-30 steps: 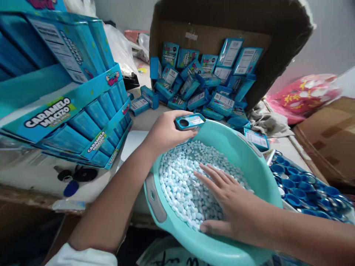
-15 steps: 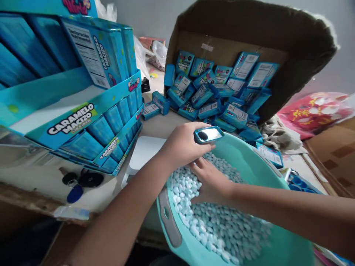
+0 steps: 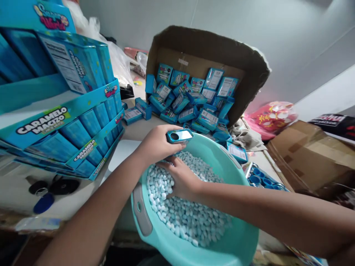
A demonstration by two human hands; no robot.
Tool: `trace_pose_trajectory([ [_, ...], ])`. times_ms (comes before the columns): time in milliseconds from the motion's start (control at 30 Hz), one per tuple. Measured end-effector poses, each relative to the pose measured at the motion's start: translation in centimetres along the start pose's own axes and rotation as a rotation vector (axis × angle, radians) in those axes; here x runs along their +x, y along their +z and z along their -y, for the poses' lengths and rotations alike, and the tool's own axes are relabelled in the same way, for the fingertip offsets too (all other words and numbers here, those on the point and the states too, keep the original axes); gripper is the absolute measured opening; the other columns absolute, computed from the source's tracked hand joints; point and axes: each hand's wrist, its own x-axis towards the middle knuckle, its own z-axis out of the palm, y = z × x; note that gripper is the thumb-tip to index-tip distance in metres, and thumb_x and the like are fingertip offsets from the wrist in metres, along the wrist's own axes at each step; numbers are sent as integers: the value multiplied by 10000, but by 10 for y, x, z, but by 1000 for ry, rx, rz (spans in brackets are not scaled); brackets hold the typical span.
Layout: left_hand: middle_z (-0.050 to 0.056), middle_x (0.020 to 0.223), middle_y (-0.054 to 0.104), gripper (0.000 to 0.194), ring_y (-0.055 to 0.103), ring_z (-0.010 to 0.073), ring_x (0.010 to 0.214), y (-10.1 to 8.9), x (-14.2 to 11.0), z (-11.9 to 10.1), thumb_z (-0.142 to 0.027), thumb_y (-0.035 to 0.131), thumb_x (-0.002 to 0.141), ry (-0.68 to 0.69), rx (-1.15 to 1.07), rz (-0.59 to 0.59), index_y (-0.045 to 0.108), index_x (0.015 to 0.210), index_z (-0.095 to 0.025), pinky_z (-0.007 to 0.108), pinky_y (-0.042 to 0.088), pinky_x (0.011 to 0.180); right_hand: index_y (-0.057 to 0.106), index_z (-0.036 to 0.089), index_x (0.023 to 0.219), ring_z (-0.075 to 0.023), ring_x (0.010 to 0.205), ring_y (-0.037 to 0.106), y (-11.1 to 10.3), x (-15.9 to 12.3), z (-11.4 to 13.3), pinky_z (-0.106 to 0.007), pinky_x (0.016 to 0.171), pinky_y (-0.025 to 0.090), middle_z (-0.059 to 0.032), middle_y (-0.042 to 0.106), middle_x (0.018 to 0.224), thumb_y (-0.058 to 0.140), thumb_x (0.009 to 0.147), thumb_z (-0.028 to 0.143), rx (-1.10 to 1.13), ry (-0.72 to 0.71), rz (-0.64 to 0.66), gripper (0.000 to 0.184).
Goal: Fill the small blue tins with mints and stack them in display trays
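Observation:
My left hand (image 3: 155, 145) is closed round a small blue package (image 3: 180, 136) with a shiny end and a dark round hole facing up. It is held over the far left side of a turquoise basin (image 3: 235, 236). Small pale blue candies (image 3: 191, 221) cover much of the basin's bottom. Dug in among them, my right hand (image 3: 185, 181) is cupped round candies, its fingers reaching left beneath my left hand. Its fingertips and thumb are mostly buried. The package's lower end is hidden.
A cardboard box (image 3: 249, 85) on its side holds many blue packages (image 3: 181, 103). Stacked display trays (image 3: 55, 120) marked "Caramelo Macizo" stand at left. Blue round pieces (image 3: 262, 179) lie right of the basin. Keys (image 3: 41, 190) rest near the table edge; a large carton (image 3: 305, 159) stands at right.
My right hand has gone from lying spread on the candies to digging in under my left hand, pushing candies left. My left hand still holds the package. The view has shifted.

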Motion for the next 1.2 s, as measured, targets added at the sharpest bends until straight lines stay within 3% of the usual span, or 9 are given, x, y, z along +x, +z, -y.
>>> trace_pose_trajectory([
  [100, 42, 1136, 753, 535, 715, 253, 1028, 0, 0, 0, -371, 800, 709, 7, 2, -18, 704, 1215, -226, 321, 582, 851, 596, 178, 1351, -369, 1213, 520, -3, 4, 1, -478, 1036, 463, -193, 511, 1322, 902, 527, 254, -19, 10, 8, 883],
  [233, 43, 1141, 752, 535, 717, 251, 1026, 0, 0, -2, -357, 801, 704, 24, 10, -19, 705, 1211, -215, 310, 579, 846, 645, 181, 1292, -320, 1044, 624, -16, 15, 2, -414, 895, 523, -164, 627, 1190, 830, 637, 204, -115, -76, 162, 681],
  [367, 40, 1126, 758, 534, 725, 245, 1001, 0, -2, -4, -342, 800, 698, 11, -9, -6, 707, 1208, -214, 299, 583, 826, 713, 180, 1159, -250, 840, 655, -39, 21, 9, -326, 720, 504, -116, 695, 1020, 789, 724, 230, -199, -227, 326, 444],
  [467, 48, 1127, 760, 533, 724, 252, 1007, 0, -2, -3, -349, 794, 703, -5, -26, 3, 705, 1209, -208, 300, 586, 815, 741, 197, 1025, -204, 749, 629, -56, 12, 20, -289, 651, 462, -59, 689, 885, 797, 742, 303, -118, -248, 346, 308],
  [700, 55, 1107, 754, 499, 703, 250, 1018, -3, -6, -9, -385, 781, 724, 98, 27, 149, 712, 1179, -191, 307, 542, 833, 687, 202, 825, -137, 630, 569, -93, -21, 43, -257, 580, 459, 14, 641, 722, 771, 760, 272, 662, -48, -64, 127],
  [800, 26, 933, 755, 296, 699, 216, 903, -3, -10, -15, -339, 768, 734, 243, 77, 315, 749, 984, -181, 275, 506, 766, 670, 210, 786, -129, 563, 564, -104, -8, 46, -241, 493, 437, 19, 644, 702, 795, 727, 261, 1066, 7, -283, 147],
  [900, -3, 868, 739, 214, 684, 196, 817, -3, -12, -15, -284, 763, 721, 270, 135, 439, 741, 917, -201, 270, 483, 725, 639, 224, 765, -116, 500, 548, -108, 18, 48, -225, 457, 422, 40, 633, 645, 783, 722, 271, 1340, -15, -416, 156],
  [1033, 32, 928, 738, 272, 682, 244, 843, -2, -11, -8, -344, 776, 695, 235, 243, 418, 724, 927, -211, 310, 490, 709, 595, 230, 734, -114, 492, 540, -101, 40, 47, -218, 460, 410, 56, 608, 599, 756, 697, 265, 1449, 3, -475, 168],
  [1200, 24, 963, 748, 250, 693, 257, 878, -1, -7, -3, -297, 760, 699, 212, 201, 413, 726, 941, -242, 317, 491, 712, 543, 242, 737, -103, 500, 501, -92, 39, 41, -220, 488, 420, 71, 557, 579, 715, 733, 314, 1420, 48, -510, 186],
])
